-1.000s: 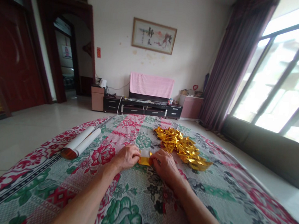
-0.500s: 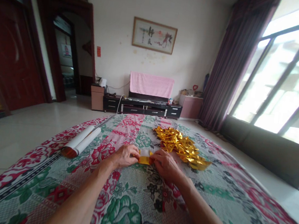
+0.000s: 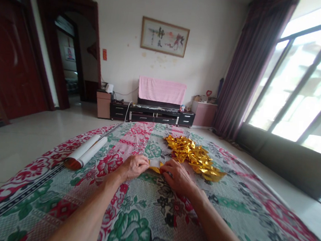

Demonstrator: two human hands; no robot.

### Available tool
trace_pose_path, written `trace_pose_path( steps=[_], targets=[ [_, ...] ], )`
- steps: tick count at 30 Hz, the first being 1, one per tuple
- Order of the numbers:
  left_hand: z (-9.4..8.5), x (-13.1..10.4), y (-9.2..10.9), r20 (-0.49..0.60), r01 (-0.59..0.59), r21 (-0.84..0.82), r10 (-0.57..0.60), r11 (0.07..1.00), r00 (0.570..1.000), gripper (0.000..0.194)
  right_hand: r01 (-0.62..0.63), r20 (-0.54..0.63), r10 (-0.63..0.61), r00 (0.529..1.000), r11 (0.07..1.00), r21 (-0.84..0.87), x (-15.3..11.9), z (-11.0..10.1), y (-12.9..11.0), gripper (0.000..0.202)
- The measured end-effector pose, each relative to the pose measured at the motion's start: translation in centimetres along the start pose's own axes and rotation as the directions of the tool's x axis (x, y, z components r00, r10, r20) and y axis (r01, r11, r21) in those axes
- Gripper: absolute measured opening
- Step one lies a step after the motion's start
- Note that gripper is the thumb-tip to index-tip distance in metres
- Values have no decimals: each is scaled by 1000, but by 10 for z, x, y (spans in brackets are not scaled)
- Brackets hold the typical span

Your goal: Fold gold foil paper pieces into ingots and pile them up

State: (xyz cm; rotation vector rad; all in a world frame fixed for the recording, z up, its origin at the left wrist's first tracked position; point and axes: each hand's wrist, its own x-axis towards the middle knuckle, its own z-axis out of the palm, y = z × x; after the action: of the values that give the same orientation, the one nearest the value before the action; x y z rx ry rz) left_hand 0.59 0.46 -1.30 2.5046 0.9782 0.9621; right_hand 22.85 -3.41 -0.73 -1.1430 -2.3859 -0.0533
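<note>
Between my hands is a small piece of gold foil paper (image 3: pixel 154 169), part folded, with its white back partly showing. My left hand (image 3: pixel 135 167) pinches the left end, fingers closed. The right end is pinched by my right hand (image 3: pixel 175 175), its fingers bent over the paper and hiding that edge. Just beyond my right hand lies a pile of folded gold foil pieces (image 3: pixel 194 155). Off to the left rest curled sheets of foil paper (image 3: pixel 87 152), white side outward, with a shiny gold-orange inside at the near end.
Everything lies on a flowered cloth (image 3: pixel 133 229) in red, green and grey. Past its far edge stands a low black cabinet (image 3: pixel 117 111) with a pink cloth (image 3: pixel 162 90) draped above it. A dark curtain (image 3: pixel 242 68) and a window are on the right.
The gold strip between my hands has bent and narrowed, showing less gold than before. Both hands stay in nearly the same place, and the view has shifted slightly.
</note>
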Motion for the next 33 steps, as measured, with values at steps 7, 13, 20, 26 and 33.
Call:
trace_pose_path(
  steps=[7, 13, 20, 26, 33],
  targets=[
    [0, 0, 2, -48, 27, 60, -25, 998, 999, 23, -27, -23, 26, 999, 1000, -17, -1, 2, 0, 26],
    [7, 1, -2, -128, 115, 115, -100, 987, 987, 26, -95, -34, 93, 995, 993, -68, 4, 4, -2, 26],
    [7, 2, -2, -160, 194, 91, -178, 977, 971, 28, -139, -94, 131, 987, 987, -82, 7, 8, -1, 23],
    [3, 0, -2, -115, 204, 13, -202, 979, 973, 28, -146, -106, 141, 984, 988, -43, 7, 9, 0, 23],
    [8, 3, -2, -120, 186, 112, -173, 976, 978, 33, -185, -111, 183, 977, 983, -11, 8, 11, 3, 23]
  ],
)
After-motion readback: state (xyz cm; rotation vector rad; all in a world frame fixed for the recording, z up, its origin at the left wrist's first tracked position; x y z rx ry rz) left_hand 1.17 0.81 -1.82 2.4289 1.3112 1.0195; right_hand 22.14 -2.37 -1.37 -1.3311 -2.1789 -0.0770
